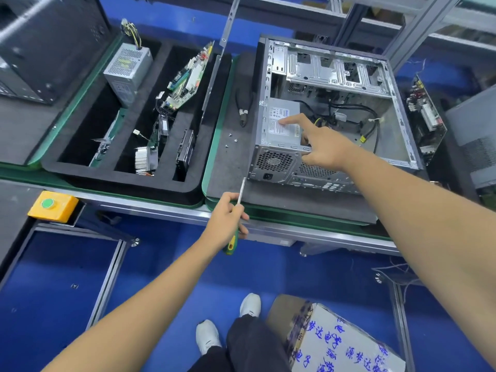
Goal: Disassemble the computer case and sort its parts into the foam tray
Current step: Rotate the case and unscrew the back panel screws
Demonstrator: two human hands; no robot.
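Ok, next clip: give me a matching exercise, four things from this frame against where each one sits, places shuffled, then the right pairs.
Things
1. green-and-yellow-handled screwdriver
2. black-handled pliers
3. grey boxy power supply with a white label
4. finned silver aluminium heatsink

Places
A. inside the open grey metal computer case, under the right hand
B. in a slot of the black foam tray
C. gripped in the left hand
D. lying on the grey mat, left of the case

Pairs: 1-C, 2-D, 3-A, 4-B
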